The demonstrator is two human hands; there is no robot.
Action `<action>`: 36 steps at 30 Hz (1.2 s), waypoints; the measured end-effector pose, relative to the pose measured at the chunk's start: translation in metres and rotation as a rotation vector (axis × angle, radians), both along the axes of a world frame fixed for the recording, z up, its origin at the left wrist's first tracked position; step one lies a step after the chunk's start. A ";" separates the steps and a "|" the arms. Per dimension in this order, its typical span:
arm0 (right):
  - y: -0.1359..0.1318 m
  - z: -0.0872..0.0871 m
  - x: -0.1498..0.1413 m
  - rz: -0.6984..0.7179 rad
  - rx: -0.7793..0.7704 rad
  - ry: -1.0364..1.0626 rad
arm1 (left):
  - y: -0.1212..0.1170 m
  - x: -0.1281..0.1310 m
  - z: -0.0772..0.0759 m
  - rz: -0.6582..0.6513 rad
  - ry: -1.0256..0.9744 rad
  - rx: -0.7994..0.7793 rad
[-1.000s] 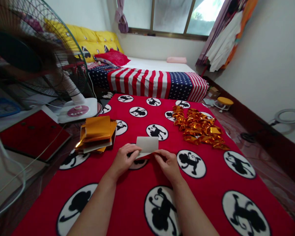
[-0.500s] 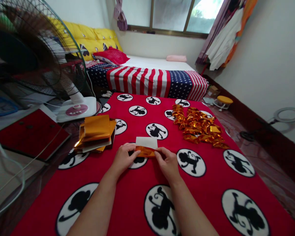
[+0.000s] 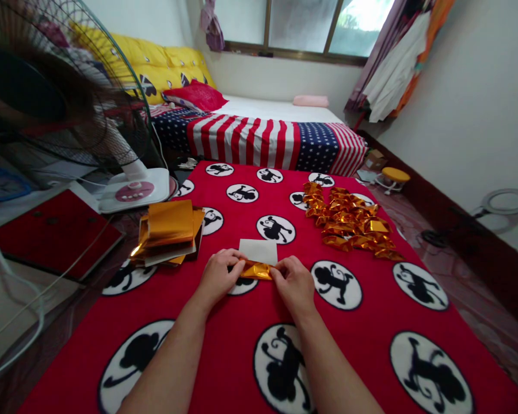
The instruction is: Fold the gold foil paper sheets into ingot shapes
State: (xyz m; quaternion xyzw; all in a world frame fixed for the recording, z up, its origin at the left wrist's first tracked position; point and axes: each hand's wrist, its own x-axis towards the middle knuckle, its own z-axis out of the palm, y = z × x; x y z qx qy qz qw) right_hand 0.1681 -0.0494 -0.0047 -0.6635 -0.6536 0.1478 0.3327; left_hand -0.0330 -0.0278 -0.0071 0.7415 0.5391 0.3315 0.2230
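Observation:
A sheet of gold foil paper lies in front of me, its near edge folded over so that a gold strip faces up. Beyond the fold its pale back still shows. My left hand pinches the left end of the strip between thumb and fingers. At the right end, my right hand grips the same fold. To the left of my hands is a loose stack of gold foil paper sheets. Several folded gold foil pieces sit in rows at the right.
A red cloth with monkey prints covers the surface under my hands. At the left stands an electric fan beside a red panel. Behind is a bed with a striped and starred cover; a yellow stool is at the right.
The near edge of the sheet has been turned over away from me, so its gold side now shows as a strip. Both hands have stayed at its ends.

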 end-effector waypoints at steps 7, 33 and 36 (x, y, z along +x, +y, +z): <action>0.000 -0.002 0.001 -0.017 0.016 -0.010 | -0.002 0.002 0.000 0.055 -0.053 0.020; 0.000 0.000 0.002 -0.029 -0.054 0.008 | -0.003 -0.004 -0.004 -0.009 0.011 -0.022; -0.001 0.002 0.001 -0.027 -0.066 0.006 | -0.002 -0.003 -0.002 -0.004 0.000 -0.052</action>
